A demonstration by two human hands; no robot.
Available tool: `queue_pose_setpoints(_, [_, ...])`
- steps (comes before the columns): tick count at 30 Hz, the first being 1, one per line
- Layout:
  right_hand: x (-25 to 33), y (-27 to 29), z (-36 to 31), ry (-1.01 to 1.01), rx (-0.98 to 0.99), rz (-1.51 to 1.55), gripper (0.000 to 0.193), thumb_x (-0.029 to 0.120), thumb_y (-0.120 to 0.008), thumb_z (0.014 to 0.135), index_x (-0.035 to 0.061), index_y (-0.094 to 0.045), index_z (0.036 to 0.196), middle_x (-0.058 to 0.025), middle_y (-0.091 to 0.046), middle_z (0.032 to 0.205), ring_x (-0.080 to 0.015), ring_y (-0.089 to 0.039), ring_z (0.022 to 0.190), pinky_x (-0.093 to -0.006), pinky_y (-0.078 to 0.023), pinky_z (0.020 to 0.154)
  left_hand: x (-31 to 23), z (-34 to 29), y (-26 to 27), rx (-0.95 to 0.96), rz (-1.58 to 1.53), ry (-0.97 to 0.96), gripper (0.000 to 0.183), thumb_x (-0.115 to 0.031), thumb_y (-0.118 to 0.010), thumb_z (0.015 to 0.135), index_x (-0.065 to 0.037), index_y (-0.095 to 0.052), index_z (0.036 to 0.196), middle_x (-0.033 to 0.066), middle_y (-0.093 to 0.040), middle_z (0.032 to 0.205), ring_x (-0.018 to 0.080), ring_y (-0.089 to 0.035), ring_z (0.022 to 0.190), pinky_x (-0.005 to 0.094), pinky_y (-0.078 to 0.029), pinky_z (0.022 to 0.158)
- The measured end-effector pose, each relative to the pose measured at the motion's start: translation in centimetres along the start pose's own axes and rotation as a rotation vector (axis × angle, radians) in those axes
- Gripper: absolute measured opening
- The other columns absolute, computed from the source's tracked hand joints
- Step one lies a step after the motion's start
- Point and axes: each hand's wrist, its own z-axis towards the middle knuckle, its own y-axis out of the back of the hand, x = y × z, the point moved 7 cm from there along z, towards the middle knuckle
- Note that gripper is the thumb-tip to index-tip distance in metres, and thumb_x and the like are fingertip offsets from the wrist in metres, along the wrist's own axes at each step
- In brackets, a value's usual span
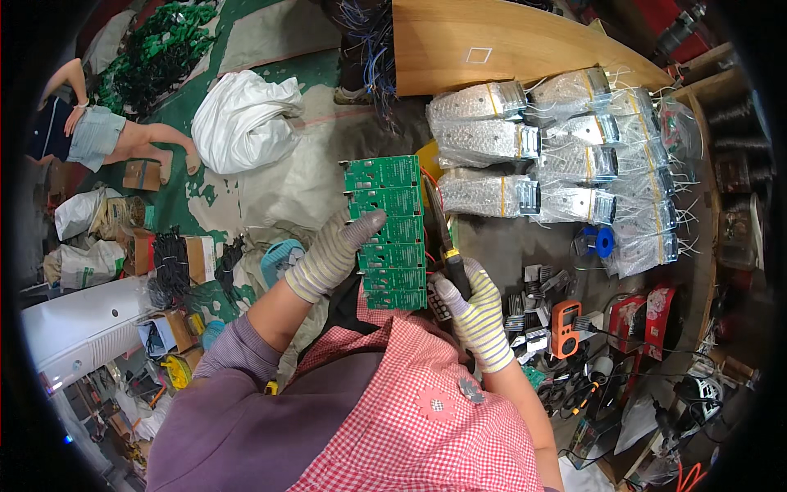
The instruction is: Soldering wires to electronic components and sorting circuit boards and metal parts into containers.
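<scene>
A green panel of joined circuit boards (393, 254) is upright in front of my chest. My left hand (332, 254), in a striped knit glove, grips its left side with the thumb over the board face. My right hand (479, 316), in a similar glove, is closed around a long tool with a black and yellow handle (453, 266). The tool points away along the panel's right edge; its exact kind is unclear. Thin red wires (432, 184) show at that edge. A grey object with buttons (438, 297) is partly hidden beside my right fingers.
Several bubble-wrapped units (484, 139) with trailing white wires fill the bench at the far right. Nearer are a blue spool (604, 242), an orange meter (566, 328) and tangled cables. A wooden board (525, 41) stands behind. On the left are a white sack (246, 119) and another person (98, 135).
</scene>
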Motion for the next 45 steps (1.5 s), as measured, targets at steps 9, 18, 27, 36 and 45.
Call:
queue_pose_setpoints(9, [0.3, 0.2, 0.0, 0.010, 0.021, -0.028, 0.041, 0.030, -0.071, 0.089, -0.0006, -0.060, 0.113, -0.0043, -0.067, 0.095, -0.0112, -0.060, 0.090, -0.0273, -0.047, 0.085, 0.6, 0.4, 0.6, 0.006, 0.014, 0.005, 0.041, -0.037, -0.058, 0.095, -0.004, -0.063, 0.119, 0.0028, -0.067, 0.106, 0.0119, -0.063, 0.096, 0.0292, -0.049, 0.087])
queue_pose_setpoints(18, [0.4, 0.5, 0.2, 0.052, 0.011, -0.086, 0.041, 0.030, -0.071, 0.088, -0.0010, -0.059, 0.112, -0.0042, -0.066, 0.095, -0.0115, -0.059, 0.089, -0.0274, -0.048, 0.084, 0.9, 0.6, 0.6, 0.027, 0.087, 0.035, 0.043, -0.040, -0.058, 0.095, -0.004, -0.063, 0.118, 0.0026, -0.067, 0.104, 0.0110, -0.062, 0.094, 0.0280, -0.049, 0.085])
queue_pose_setpoints(27, [0.4, -0.5, -0.3, -0.057, 0.036, 0.152, 0.039, 0.036, -0.070, 0.089, 0.0003, -0.064, 0.103, -0.0044, -0.064, 0.093, -0.0138, -0.060, 0.087, -0.0282, -0.048, 0.080, 0.6, 0.5, 0.0, 0.028, 0.005, 0.045, 0.044, -0.039, -0.060, 0.093, -0.003, -0.063, 0.117, 0.0044, -0.068, 0.104, 0.0136, -0.065, 0.095, 0.0305, -0.052, 0.086])
queue_pose_setpoints(36, [0.4, -1.2, -0.7, -0.162, 0.041, 0.326, 0.042, 0.038, -0.070, 0.088, -0.0023, -0.066, 0.099, -0.0079, -0.060, 0.100, -0.0142, -0.060, 0.086, -0.0285, -0.050, 0.078, 0.8, 0.6, -0.1, 0.046, -0.038, 0.011, 0.055, -0.044, -0.060, 0.090, -0.001, -0.056, 0.125, 0.0116, -0.068, 0.109, 0.0196, -0.067, 0.097, 0.0353, -0.056, 0.085])
queue_pose_setpoints(45, [0.5, -0.4, -0.5, -0.081, -0.035, 0.168, 0.039, 0.036, -0.072, 0.086, -0.0013, -0.069, 0.098, -0.0124, -0.058, 0.108, -0.0225, -0.060, 0.094, -0.0327, -0.047, 0.085, 0.8, 0.7, -0.2, 0.003, -0.053, 0.001, 0.039, -0.037, -0.059, 0.094, -0.003, -0.065, 0.114, 0.0038, -0.069, 0.102, 0.0123, -0.065, 0.092, 0.0294, -0.052, 0.084])
